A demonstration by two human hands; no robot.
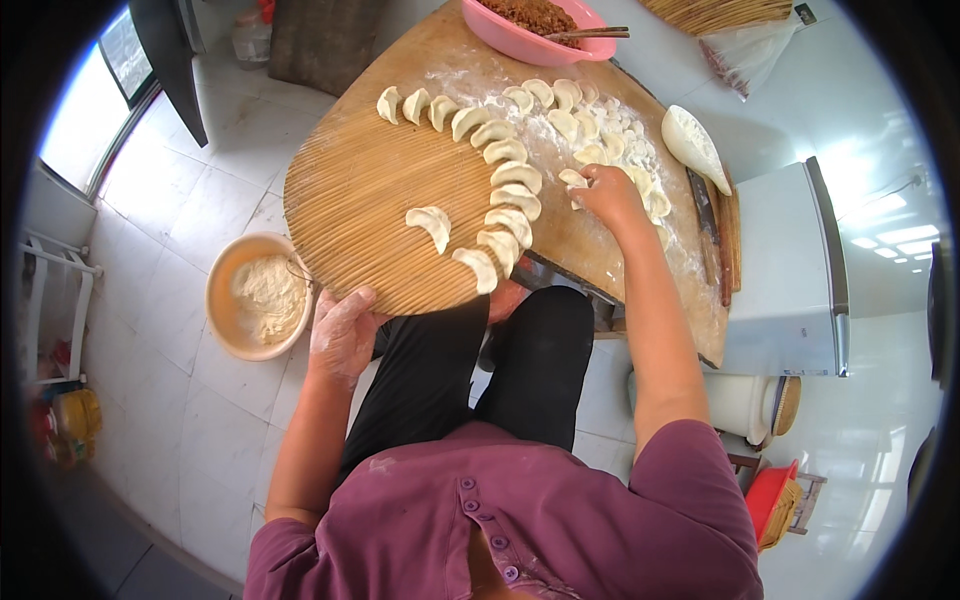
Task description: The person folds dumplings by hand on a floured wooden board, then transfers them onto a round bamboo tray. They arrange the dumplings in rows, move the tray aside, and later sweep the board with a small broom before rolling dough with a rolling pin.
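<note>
My left hand [345, 334], dusted with flour, grips the near edge of a round stalk-woven tray [375, 217]. The tray overlaps the left part of a floured wooden board [600, 259]. Pleated dumplings [516, 201] line its right side in a curve, and a single dumpling [430, 228] lies nearer its middle. Over the board, my right hand [609, 193] pinches a dumpling [573, 180] between thumb and fingers. Several more dumplings [562, 124] rest on the board beyond that hand. Small dough pieces [622, 120] lie beside them in loose flour.
A pink bowl [491, 26] of brown filling with chopsticks [589, 34] sits at the board's far end. Along the right edge are a flour-filled scoop [694, 139], a knife [703, 206] and wooden rods [727, 255]. A peach-coloured basin [217, 300] of flour stands at left, below the tray.
</note>
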